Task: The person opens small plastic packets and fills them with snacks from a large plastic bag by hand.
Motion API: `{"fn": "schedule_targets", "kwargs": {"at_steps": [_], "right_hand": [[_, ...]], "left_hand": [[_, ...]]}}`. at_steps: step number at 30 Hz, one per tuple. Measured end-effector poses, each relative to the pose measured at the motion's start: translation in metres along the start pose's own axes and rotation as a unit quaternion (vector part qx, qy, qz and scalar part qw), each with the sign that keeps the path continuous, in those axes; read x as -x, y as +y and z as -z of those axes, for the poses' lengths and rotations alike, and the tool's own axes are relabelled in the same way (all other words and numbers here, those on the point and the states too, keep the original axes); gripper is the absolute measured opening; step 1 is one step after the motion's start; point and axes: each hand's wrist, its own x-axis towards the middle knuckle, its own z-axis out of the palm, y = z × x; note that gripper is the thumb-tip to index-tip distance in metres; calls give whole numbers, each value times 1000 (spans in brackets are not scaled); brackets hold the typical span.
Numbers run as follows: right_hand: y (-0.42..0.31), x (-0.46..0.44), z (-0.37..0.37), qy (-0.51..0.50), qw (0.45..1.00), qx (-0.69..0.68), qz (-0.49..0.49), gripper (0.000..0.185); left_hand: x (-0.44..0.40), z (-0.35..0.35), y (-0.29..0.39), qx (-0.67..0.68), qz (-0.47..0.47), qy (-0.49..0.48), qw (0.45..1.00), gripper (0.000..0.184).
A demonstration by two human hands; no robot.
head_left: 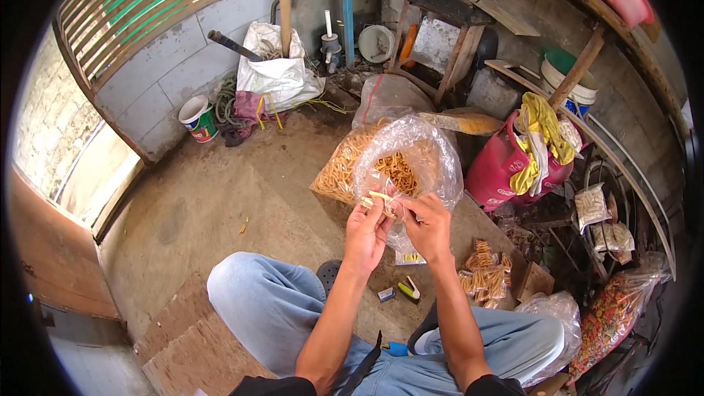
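Note:
Both hands meet in front of a large clear plastic bag (339,165) of light-brown stick snacks, whose mouth stands open. My left hand (367,233) has its fingers closed around a small clear packet (381,196) with pale sticks in it. My right hand (427,226) pinches at the packet's right side; its fingertips are together on the plastic. Below the hands, on the floor, lie a green-and-black stapler (409,290) and a small blue box (386,294). Several filled snack packets (485,275) are piled to the right of my right forearm.
A magenta bag (495,165) with yellow cloth stands at the right. Behind are a white sack (273,73) and a paint bucket (198,119). A bag of colourful snacks (609,319) leans at the lower right. Wooden boards (183,337) lie at the lower left.

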Motion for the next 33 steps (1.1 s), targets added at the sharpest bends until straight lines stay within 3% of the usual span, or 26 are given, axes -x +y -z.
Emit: {"fn": "schedule_targets", "kwargs": {"at_steps": [7, 11, 13, 17, 25, 33], "right_hand": [[4, -5, 8, -84, 995, -37, 37, 22], [5, -6, 7, -68, 995, -4, 68, 22], [9, -3, 7, -56, 995, 53, 65, 10], [13, -1, 2, -29, 996, 60, 63, 9], [17, -2, 2, -52, 998, 16, 41, 15], [16, -3, 1, -74, 994, 42, 62, 17]], "left_hand": [[-4, 11, 3, 11, 6, -25, 1000, 29], [-2, 3, 4, 9, 23, 2, 1000, 24], [-4, 8, 2, 0, 38, -28, 999, 19], [-3, 4, 2, -8, 45, -33, 998, 17], [-10, 0, 5, 20, 50, 21, 998, 35], [-15, 9, 1, 23, 57, 9, 998, 42]]}}
